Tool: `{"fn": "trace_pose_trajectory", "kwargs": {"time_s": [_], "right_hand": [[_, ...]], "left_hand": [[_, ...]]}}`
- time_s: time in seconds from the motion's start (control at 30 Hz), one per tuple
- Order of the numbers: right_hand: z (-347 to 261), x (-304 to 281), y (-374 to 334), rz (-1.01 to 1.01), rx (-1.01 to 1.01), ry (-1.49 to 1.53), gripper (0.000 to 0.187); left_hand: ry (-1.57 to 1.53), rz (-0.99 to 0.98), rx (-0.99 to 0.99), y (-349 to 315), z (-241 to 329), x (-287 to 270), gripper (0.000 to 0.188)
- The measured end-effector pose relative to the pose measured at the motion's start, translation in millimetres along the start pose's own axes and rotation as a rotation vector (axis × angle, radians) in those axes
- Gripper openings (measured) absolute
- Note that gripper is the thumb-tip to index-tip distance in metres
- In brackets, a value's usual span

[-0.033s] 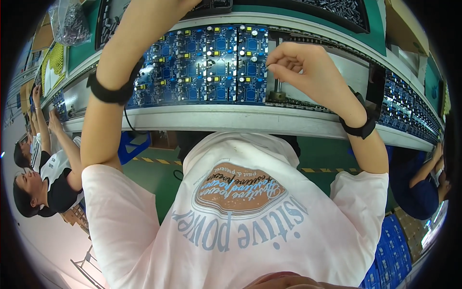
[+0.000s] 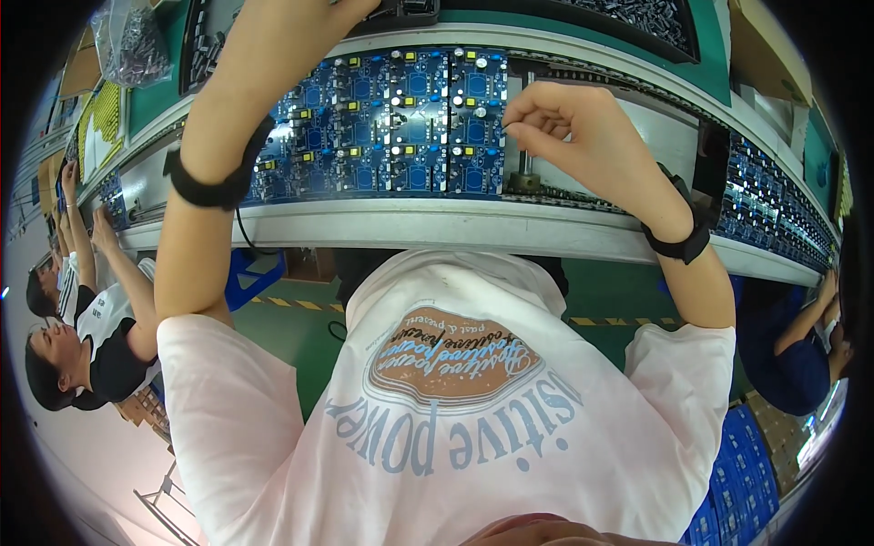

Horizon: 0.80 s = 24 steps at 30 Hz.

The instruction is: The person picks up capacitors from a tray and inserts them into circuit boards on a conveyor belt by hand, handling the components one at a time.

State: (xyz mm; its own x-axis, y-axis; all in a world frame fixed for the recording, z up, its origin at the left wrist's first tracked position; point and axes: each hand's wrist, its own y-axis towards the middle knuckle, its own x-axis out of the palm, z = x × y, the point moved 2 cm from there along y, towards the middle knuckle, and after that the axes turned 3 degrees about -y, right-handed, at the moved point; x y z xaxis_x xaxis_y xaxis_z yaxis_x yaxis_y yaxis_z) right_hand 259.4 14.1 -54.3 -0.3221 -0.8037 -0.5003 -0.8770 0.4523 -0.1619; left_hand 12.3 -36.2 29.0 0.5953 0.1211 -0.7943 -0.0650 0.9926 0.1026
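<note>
A: Identify the largest item in view.
B: The bench (image 2: 473, 232), a long pale conveyor line curving across the view. Blue circuit boards ride on it, one panel directly in front of the person and more at the right end (image 2: 774, 214).

A: Locate the panel being worked on.
B: The blue circuit board panel (image 2: 401, 127) lies flat on the bench between the two forearms. It is a grid of small identical boards carrying yellow and silver parts.

A: What sits behind it?
B: Dark trays (image 2: 637, 18) of small parts on a green surface, and a clear bag (image 2: 132, 41) of dark parts at the far left.

A: State of the right hand.
B: The right hand (image 2: 569, 123) is at the panel's right edge, fingers curled and the tips pressed together in a pinch. What they pinch is too small to make out. A black wrist strap (image 2: 683, 241) circles that wrist.

A: State of the left hand.
B: The left hand reaches up beyond the top edge, so its grip cannot be determined. A black strap (image 2: 205, 191) with a cord is on that wrist.

A: Other people?
B: Co-workers (image 2: 100, 337) sit along the bench at the left; another person in blue (image 2: 792, 364) is at the right.
</note>
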Motion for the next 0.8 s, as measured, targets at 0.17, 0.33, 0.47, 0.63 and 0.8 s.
{"fn": "trace_pose_trajectory", "kwargs": {"time_s": [0.17,0.33,0.47,0.63,0.8], "right_hand": [[-4,1,-1,0.044,-0.045,-0.054,0.011],[2,4,-3,0.063,-0.109,-0.128,0.012],[-4,5,-5,0.071,-0.163,-0.287,0.013],[-3,7,-5,0.105,-0.218,-0.39,0.014],[-1,7,-6,0.136,-0.276,-0.409,0.015]], "left_hand": [[-0.43,-0.024,0.014,-42,-28,9,0.023],[-0.783,-0.242,-0.169,-60,-20,25,0.028],[-1.038,-0.34,-0.391,-69,-18,32,0.03],[-1.044,-0.335,-0.402,-77,-12,34,0.03],[-0.924,-0.299,-0.361,-82,-5,39,0.028]]}}
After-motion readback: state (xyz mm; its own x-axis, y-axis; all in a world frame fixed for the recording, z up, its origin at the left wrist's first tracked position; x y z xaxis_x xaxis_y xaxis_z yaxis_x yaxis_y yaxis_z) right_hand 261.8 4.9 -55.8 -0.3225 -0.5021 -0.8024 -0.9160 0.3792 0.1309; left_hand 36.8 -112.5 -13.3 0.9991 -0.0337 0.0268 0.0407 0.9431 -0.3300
